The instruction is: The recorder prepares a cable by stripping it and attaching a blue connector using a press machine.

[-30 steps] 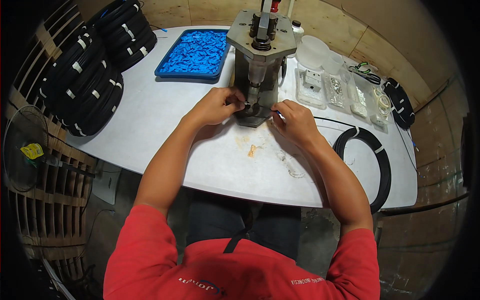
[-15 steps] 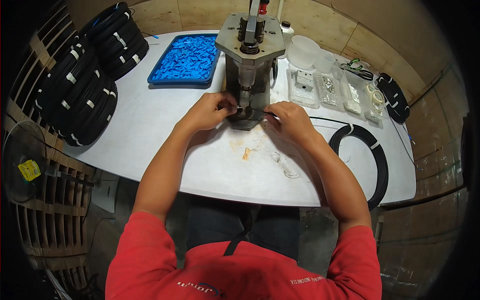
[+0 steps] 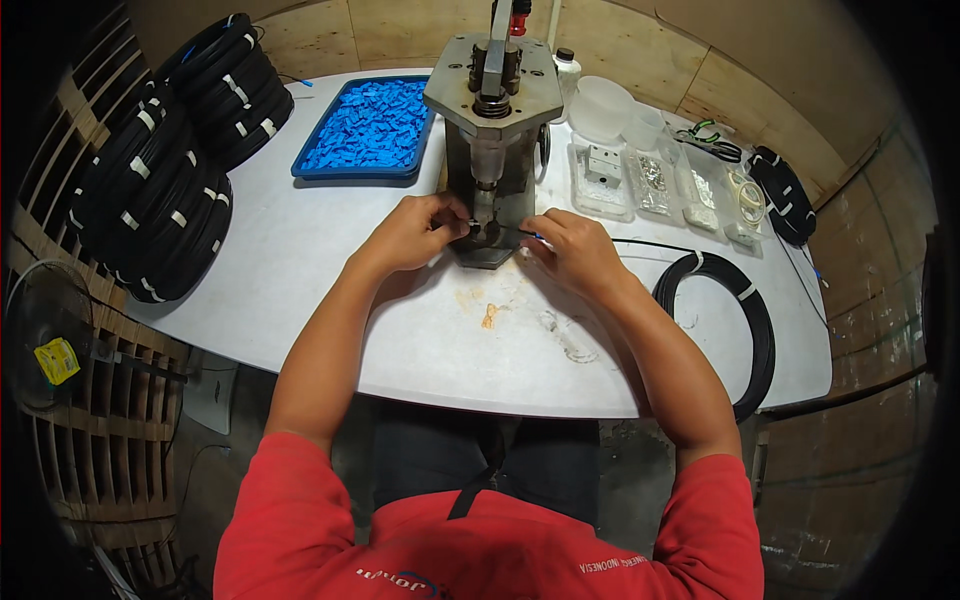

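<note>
A metal bench press (image 3: 494,82) with a lever on top stands on the white table, its ram pointing down at a small base. At the base's left side, my left hand (image 3: 415,236) pinches something small and partly metallic, too tiny to name. My right hand (image 3: 572,252), on the base's other side, is closed on a black cable (image 3: 650,243). A speck of blue shows at its fingertips. The cable runs off to a black cable coil (image 3: 762,330) at the table's right edge. My fingers hide most of what lies under the ram.
A blue tray (image 3: 298,170) of small blue parts stands left of the press. Bundled black coils (image 3: 150,200) are stacked at far left. Clear plastic containers (image 3: 602,208) hold small parts at right, near pliers (image 3: 710,143) and a white bottle (image 3: 566,75).
The view has shifted slightly. A blue bit now shows at my right fingertips, where only black showed before. Both hands stay close to the press base.
</note>
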`<state>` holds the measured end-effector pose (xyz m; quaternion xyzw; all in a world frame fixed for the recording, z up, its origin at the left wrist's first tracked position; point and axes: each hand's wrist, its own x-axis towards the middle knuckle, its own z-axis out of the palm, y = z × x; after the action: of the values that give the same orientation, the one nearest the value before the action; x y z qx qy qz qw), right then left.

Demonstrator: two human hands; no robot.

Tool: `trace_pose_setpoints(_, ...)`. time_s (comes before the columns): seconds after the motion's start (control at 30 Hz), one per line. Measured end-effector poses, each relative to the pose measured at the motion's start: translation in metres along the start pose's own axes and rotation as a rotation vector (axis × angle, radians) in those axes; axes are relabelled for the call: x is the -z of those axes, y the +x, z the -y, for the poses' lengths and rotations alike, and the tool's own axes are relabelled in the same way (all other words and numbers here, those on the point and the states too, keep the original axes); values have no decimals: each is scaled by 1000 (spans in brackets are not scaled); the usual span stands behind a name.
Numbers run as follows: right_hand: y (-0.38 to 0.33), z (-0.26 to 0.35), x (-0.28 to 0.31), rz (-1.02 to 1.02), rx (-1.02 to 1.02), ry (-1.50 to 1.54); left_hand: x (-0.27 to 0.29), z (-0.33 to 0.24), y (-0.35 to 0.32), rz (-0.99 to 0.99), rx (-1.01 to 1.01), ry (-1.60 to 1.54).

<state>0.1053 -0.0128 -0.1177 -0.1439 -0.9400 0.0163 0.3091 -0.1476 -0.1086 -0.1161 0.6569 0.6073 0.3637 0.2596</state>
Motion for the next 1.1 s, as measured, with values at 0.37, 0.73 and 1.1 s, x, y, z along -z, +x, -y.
trace_pose_setpoints(0.37,1,2,-2,-4,10,37,2,-4,-2,26,27,-1)
trace_pose_setpoints(0.73,0,2,-3,-3,19,20,1,-1,-2,8,-9,-16)
trace_pose_setpoints(1.1,0,4,-4,-21,2,24,1,-2,-3,10,3,-10)
